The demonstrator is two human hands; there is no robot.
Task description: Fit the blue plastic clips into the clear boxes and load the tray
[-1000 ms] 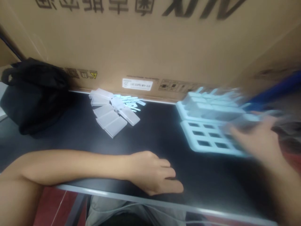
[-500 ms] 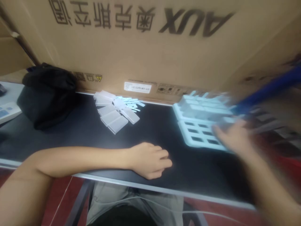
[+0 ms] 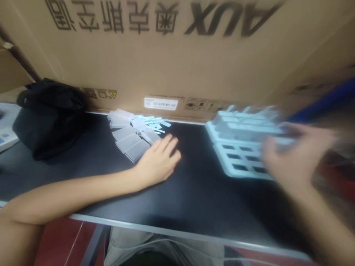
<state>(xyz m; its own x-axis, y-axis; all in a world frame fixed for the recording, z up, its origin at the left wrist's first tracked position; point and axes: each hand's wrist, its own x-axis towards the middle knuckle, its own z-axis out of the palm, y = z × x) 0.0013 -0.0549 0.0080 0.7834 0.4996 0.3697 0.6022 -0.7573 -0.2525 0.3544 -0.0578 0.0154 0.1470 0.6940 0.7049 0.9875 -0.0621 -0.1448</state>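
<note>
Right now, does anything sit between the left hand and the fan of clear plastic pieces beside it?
Nothing visible does. The left hand lies open on the black table, fingertips at the edge of the clear plastic pieces. The white tray sits apart to the right, by the blurred right hand.

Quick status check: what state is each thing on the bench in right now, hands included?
clear covers: fanned out, lying flat.
white tray: flat, front slots empty.
black bag: slumped at the left end.
cardboard box: upright behind, print upside down.
left hand: open, flat on the table, fingertips at the clear covers.
right hand: blurred, over the white tray; grip unclear.
</note>
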